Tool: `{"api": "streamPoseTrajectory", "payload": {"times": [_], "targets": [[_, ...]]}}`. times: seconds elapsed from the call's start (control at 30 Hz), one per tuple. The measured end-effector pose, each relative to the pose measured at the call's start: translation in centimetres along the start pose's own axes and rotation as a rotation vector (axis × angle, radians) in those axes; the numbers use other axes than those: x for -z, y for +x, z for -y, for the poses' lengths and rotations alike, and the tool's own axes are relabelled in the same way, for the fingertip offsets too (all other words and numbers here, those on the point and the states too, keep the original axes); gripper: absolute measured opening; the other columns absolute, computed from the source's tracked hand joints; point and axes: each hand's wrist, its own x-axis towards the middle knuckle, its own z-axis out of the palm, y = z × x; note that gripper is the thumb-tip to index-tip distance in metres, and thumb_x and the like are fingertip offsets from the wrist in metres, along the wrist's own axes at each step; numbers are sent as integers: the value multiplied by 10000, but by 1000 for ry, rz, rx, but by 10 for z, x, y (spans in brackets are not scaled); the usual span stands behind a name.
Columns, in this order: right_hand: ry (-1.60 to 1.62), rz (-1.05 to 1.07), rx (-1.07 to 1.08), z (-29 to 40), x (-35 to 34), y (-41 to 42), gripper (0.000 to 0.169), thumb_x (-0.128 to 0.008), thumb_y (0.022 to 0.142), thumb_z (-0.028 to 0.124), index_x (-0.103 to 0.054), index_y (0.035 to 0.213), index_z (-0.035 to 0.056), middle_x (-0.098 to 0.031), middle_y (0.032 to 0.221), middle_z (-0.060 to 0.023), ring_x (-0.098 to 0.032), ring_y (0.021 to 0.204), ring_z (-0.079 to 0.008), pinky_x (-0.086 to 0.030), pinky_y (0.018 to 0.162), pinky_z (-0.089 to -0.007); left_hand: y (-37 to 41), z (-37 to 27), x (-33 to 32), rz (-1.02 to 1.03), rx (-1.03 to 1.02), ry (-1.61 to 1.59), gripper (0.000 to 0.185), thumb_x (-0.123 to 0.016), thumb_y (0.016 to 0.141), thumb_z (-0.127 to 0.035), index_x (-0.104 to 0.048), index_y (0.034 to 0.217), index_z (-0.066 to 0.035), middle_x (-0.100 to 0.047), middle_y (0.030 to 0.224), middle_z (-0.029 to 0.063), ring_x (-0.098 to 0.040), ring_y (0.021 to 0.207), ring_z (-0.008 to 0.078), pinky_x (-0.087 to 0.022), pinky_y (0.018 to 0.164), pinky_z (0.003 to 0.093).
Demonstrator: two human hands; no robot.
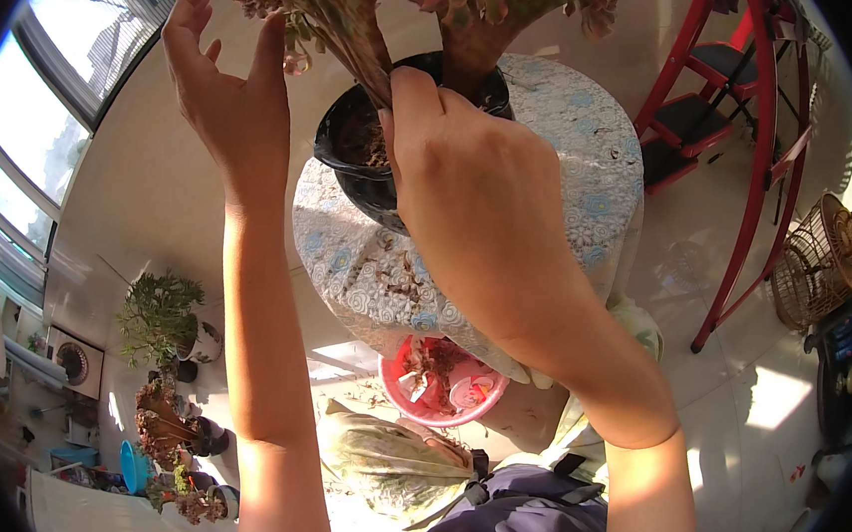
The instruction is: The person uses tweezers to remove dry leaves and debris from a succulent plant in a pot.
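A large potted succulent with thick stems (481,41) and pinkish-green rosettes stands in a black pot (372,187) on a small round table with a floral lace cloth (607,160). My right hand (477,187) reaches over the pot's near side, its thumb and fingers closed on the base of a thin stem. My left hand (237,86) is raised left of the plant, fingers spread, close to the outer leaves and holding nothing that I can see. Soil shows inside the pot. Dry leaf bits (399,279) lie on the cloth in front of it.
Below the table edge, a pink basin (387,383) holds dried leaves and scraps. A red step ladder (762,142) stands at the right, near a wicker basket (808,273). More potted plants (159,312) line the floor at the left, beside a blue basin (132,466). Windows are at upper left.
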Motion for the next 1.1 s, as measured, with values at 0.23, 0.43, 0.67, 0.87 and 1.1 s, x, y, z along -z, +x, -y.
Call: {"api": "streamPoseTrajectory", "payload": {"times": [0.23,0.43,0.67,0.87,1.1], "targets": [[-76,-89,80,1,-18,15,133,-691,640,23,-623,754,15,-590,686,-77,-654,575,-165,-481,435,-262,29,14,4,256,-86,81,592,-731,873,-215,-479,1386,-59,-526,1374,151,-484,1308,274,-396,1066,468],[5,-143,32,7,-28,22,146,-683,700,14,-603,810,-40,-597,660,-92,-666,556,-177,-515,455,-261,32,35,4,337,22,-109,516,-679,918,-178,-492,1379,-43,-598,1298,140,-536,1255,229,-419,1053,365],[-82,-150,-29,16,-32,21,145,-649,774,51,-598,853,-59,-591,654,-82,-653,527,-161,-512,442,-240,35,55,2,364,-4,-282,409,-618,957,-138,-525,1336,-12,-612,1281,135,-566,1216,201,-452,1006,317],[-78,-118,-13,18,-31,20,190,-649,758,42,-605,886,-91,-591,655,-79,-656,539,-150,-512,444,-230,34,45,5,338,117,-219,384,-616,959,-136,-544,1313,-4,-638,1246,114,-598,1166,179,-466,975,298],[144,-91,-75,19,-26,25,131,-670,715,8,-610,817,-49,-629,647,-111,-674,560,-195,-525,465,-253,35,44,6,339,94,-166,345,-618,960,-175,-593,1272,-32,-660,1209,99,-611,1131,161,-459,967,291]]}}
